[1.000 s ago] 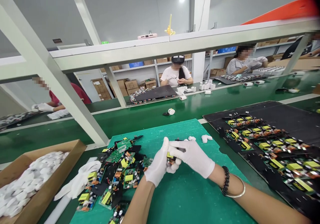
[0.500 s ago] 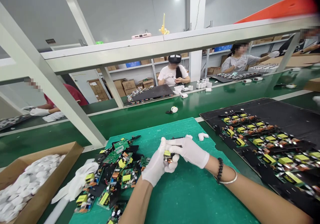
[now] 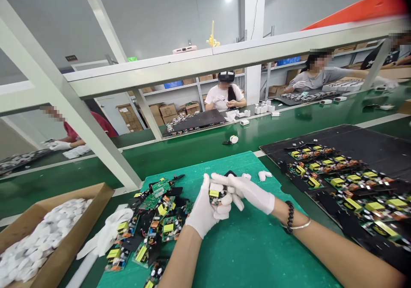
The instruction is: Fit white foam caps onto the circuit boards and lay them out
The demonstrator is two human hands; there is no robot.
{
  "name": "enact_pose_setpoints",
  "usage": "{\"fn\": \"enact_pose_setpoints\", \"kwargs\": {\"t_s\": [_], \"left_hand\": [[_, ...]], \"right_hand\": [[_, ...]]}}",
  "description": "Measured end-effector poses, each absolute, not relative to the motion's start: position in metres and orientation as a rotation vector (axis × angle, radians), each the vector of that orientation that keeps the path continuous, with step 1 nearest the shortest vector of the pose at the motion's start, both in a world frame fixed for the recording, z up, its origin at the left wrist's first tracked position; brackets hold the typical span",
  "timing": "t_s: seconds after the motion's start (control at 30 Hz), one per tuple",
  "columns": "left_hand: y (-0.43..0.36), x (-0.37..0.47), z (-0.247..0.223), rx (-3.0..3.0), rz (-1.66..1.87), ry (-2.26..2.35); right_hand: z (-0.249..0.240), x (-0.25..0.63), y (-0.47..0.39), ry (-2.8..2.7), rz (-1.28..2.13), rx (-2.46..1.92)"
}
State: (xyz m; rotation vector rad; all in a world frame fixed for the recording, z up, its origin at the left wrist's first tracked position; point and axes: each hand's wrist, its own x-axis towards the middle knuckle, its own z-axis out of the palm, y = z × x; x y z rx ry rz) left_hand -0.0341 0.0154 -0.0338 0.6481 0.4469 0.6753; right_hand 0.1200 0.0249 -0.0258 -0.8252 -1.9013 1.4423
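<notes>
This is looking like a factory assembly line: gloved people are sitting along a long green surface, circuit boards are lying in rows on a black board, a cardboard box is holding many small white parts, and shelves with cartons are standing behind.

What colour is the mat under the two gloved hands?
Green mat, best in head view.

pink phone on pale beam | yellow ornament nearby | cartons on rear shelf
</notes>
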Motion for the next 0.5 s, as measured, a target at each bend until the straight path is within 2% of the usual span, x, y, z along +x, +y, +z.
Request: {"fn": "enact_pose_setpoints", "kwargs": {"t_s": [0.3,0.5], "left_hand": [[0.015,-0.031,-0.034,0.409,0.755,0.371],[0.016,-0.025,-0.034,0.446,0.936,0.610]], "right_hand": [[-0.030,0.115,0.024,-1.629,1.257,-0.834],[-0.021,0.112,0.012,-2.051,0.623,-0.940]]}}
